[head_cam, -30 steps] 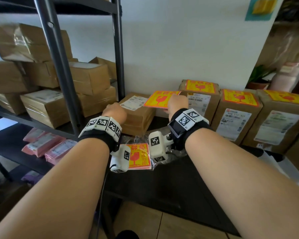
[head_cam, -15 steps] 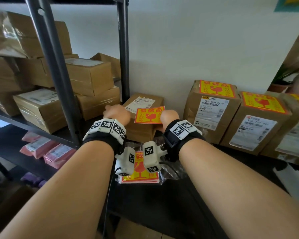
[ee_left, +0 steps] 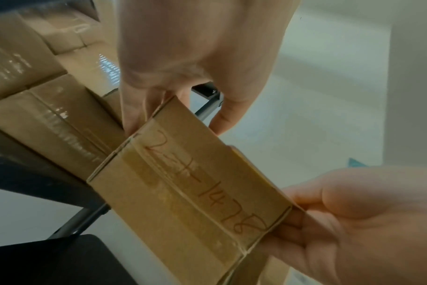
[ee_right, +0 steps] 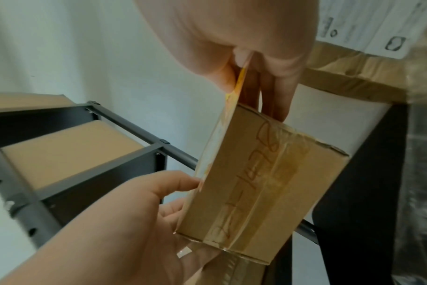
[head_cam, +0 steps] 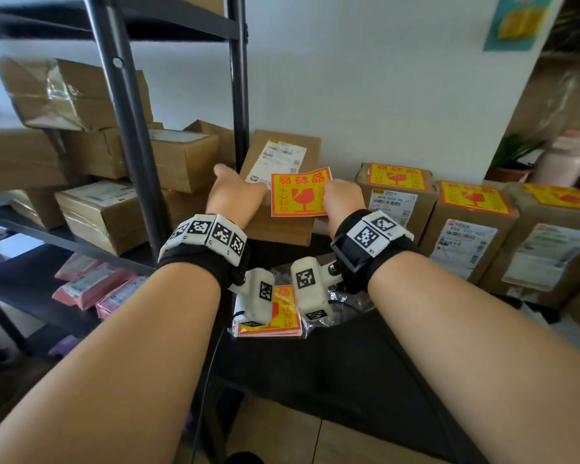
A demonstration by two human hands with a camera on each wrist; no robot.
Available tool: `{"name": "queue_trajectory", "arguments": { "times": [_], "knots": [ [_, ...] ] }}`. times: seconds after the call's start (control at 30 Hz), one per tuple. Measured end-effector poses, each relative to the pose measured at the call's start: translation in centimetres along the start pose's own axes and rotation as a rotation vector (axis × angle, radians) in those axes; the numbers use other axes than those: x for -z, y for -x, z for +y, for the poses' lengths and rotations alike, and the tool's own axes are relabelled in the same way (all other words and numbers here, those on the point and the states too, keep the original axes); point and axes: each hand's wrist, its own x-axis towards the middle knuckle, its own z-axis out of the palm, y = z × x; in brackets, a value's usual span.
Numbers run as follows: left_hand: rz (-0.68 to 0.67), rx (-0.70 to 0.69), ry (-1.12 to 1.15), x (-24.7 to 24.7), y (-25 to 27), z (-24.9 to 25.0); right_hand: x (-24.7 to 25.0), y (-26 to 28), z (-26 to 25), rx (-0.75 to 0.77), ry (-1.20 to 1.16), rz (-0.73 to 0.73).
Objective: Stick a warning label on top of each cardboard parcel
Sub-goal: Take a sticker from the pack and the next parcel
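While three parcels (head_cam: 467, 209) along the wall to the right already show red-and-yellow warning labels on top, the small parcel (head_cam: 282, 155) next to the shelf post does not have one stuck down yet. The right hand (head_cam: 344, 204) pinches the loose label (head_cam: 298, 192) by its right edge, thumb on one face and fingers on the other, and the label hangs just above the parcel's top, near the white shipping slip. The left hand (head_cam: 235, 195) is at the parcel's left side with fingers curled round its edge, steadying it; in the right wrist view its fingertips (ee_right: 183, 181) sit right at the label's lower edge. I judge this to be the fourth label, mid-placement: it needs lowering and pressing flat. A stack of spare labels (head_cam: 282, 316) lies in a plastic wrapper on the black table (head_cam: 332, 370). Brown boxes (head_cam: 101, 212) on the shelf show no warning labels; whether they count as remaining work I cannot tell.
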Motion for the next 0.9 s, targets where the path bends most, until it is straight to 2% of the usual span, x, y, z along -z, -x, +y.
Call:
{"name": "queue_trajectory", "arguments": {
  "times": [0.17,0.23,0.4,0.63,0.77,0.9],
  "knots": [
    [0.052,-0.145,-0.018,0.7,3.6,3.0,3.4,3.2,1.9,-0.026,-0.001,0.163],
    [-0.001,-0.169,-0.050,0.2,5.0,4.3,4.7,4.7,3.2,-0.056,-0.007,0.199],
    [-0.132,-0.254,-0.056,-2.2,7.9,6.7,6.8,8.8,7.5,-0.159,-0.026,0.257],
    [-0.144,-0.345,-0.142,-7.5,12.2,9.5,7.6,14.1,14.0,-0.286,0.031,0.274],
    [-0.239,-0.366,-0.156,-11.0,14.3,9.7,6.5,15.7,17.5,-0.449,-0.264,0.299],
    [-0.342,-0.294,-0.120,-14.1,15.3,9.5,4.9,17.2,19.6,-0.571,-0.526,0.308]
  ]
}}
